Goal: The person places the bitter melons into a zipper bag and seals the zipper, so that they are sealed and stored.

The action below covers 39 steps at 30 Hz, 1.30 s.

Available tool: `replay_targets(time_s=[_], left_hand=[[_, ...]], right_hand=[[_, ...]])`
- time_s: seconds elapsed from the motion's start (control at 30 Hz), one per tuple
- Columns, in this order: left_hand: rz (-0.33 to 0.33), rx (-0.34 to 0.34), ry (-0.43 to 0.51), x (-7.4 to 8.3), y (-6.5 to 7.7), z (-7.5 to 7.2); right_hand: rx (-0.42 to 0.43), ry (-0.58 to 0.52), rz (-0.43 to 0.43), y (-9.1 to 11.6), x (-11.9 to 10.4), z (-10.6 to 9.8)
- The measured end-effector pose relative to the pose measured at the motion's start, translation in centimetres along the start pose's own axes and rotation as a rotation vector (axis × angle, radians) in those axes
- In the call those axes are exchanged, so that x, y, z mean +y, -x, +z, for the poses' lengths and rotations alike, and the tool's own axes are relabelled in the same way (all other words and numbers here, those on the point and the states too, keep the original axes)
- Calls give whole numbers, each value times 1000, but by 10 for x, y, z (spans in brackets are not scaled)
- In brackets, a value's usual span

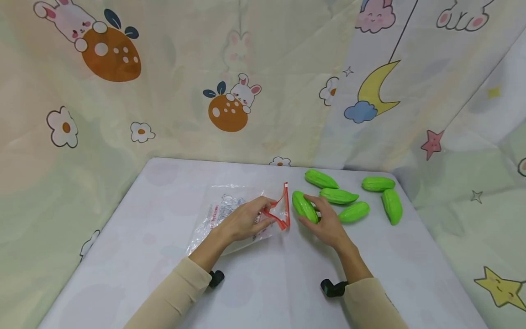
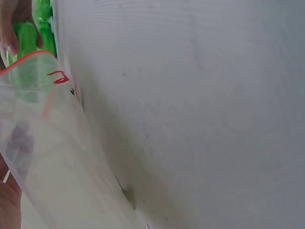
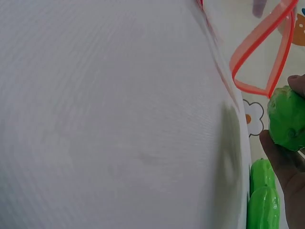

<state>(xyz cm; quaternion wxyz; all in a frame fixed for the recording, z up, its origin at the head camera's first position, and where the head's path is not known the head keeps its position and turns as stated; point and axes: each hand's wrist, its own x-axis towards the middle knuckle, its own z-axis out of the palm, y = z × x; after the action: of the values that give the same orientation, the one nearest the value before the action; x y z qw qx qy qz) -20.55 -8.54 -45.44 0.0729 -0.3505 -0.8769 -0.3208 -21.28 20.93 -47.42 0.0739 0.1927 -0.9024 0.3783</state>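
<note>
A clear zip bag point(image 1: 230, 210) with a red zip edge point(image 1: 286, 201) and printed front lies to the left of the green pieces. My left hand point(image 1: 248, 218) pinches it near the mouth, which gapes toward the right. In my right hand point(image 1: 326, 224) is a glossy green ridged gourd point(image 1: 305, 207), held between thumb and fingers just right of the bag's mouth. The right wrist view shows this gourd point(image 3: 287, 117) end-on, close beside the red zip loop point(image 3: 252, 90). Through the bag film point(image 2: 62, 157) in the left wrist view, part of the green shows.
Three more green gourds point(image 1: 339, 196) lie just beyond and right of my right hand. Another two gourds point(image 1: 378, 184) sit near the table's far right corner. The white table point(image 1: 263, 292) backs onto a hanging cloth point(image 1: 287, 91) printed with cartoons.
</note>
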Motion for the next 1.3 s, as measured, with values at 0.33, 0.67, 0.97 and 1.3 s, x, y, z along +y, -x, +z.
replay_targets(time_s=[0.33, 0.67, 0.97, 1.3], left_hand=[[12, -20, 30, -1, -3, 1], [49, 13, 8, 0, -5, 3], [72, 8, 17, 0, -4, 4], [57, 25, 30, 0, 0, 7]], right_hand=[[-62, -27, -10, -2, -10, 10], [-78, -49, 62, -6, -13, 18], [-37, -6, -60, -7, 0, 19], [-50, -3, -58, -11, -2, 21]])
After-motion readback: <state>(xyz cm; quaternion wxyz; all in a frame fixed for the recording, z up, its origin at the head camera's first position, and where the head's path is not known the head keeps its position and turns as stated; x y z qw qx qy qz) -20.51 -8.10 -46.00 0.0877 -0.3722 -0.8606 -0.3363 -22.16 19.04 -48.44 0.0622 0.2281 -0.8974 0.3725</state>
